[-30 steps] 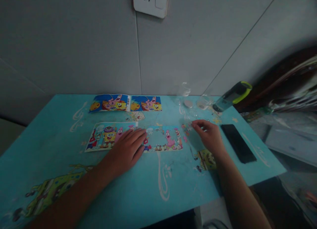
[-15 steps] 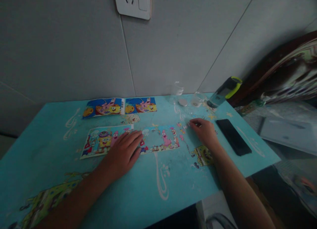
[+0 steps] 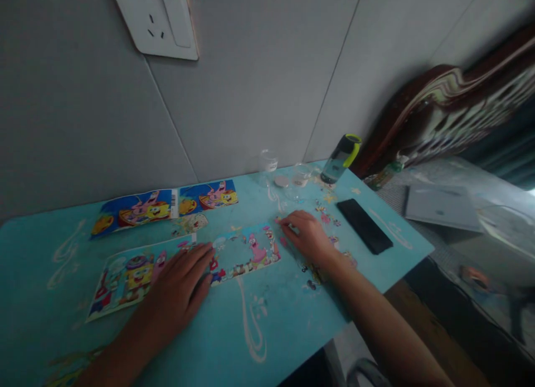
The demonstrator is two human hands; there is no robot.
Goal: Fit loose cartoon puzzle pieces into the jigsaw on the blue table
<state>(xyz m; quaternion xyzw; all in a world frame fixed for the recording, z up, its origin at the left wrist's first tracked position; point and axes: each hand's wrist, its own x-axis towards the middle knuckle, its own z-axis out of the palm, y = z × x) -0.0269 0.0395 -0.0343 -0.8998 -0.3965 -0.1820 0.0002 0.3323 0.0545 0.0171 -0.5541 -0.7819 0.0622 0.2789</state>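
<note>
My left hand [image 3: 181, 278] lies flat with fingers stretched out, over the right part of a printed cartoon picture card [image 3: 121, 284]. Its fingertips reach the left end of a partly assembled jigsaw puzzle [image 3: 240, 270], which has a bare gap in its middle. At the puzzle's upper right corner, my right hand [image 3: 307, 236] pinches a small pinkish puzzle piece [image 3: 277, 220] between thumb and forefinger. Loose puzzle pieces [image 3: 324, 215] are scattered beyond and beside the right hand; its wrist and forearm hide some of them.
Two blue cartoon cards [image 3: 144, 209] lie along the wall. Clear plastic containers [image 3: 268, 161] and a round lid [image 3: 281, 181] stand at the back. A water bottle [image 3: 339, 159] and a black phone-like slab [image 3: 364, 225] are on the right. The patterned tablecloth [image 3: 288, 325] covers the table.
The view has swung to the right. My right hand has moved left from among the loose pieces to the puzzle's upper right corner. My left hand remains flat on the card.
</note>
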